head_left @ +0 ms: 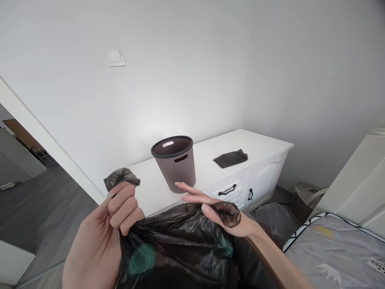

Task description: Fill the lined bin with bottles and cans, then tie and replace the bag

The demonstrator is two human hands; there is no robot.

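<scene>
My left hand [120, 216] is closed round the gathered top of a black plastic bag [183, 245], and a crumpled end of the bag sticks up above the fist. My right hand [208, 200] has its fingers stretched to the left, with a strip of the bag caught between thumb and palm and bunched over the thumb side. The thin film is stretched between both hands. Green patches show through it, but their source is hidden. Behind the hands, a brownish-purple waste bin [179, 170] with a dark rim stands upright on a white cabinet [222, 143].
A flat, folded black plastic piece [231, 158] lies on the cabinet top, right of the bin. Dark handles [227, 190] jut from the cabinet front. A grey patterned mattress [337, 249] is at the lower right, near a grey-brown container [303, 198] on the floor. A doorway opens at left.
</scene>
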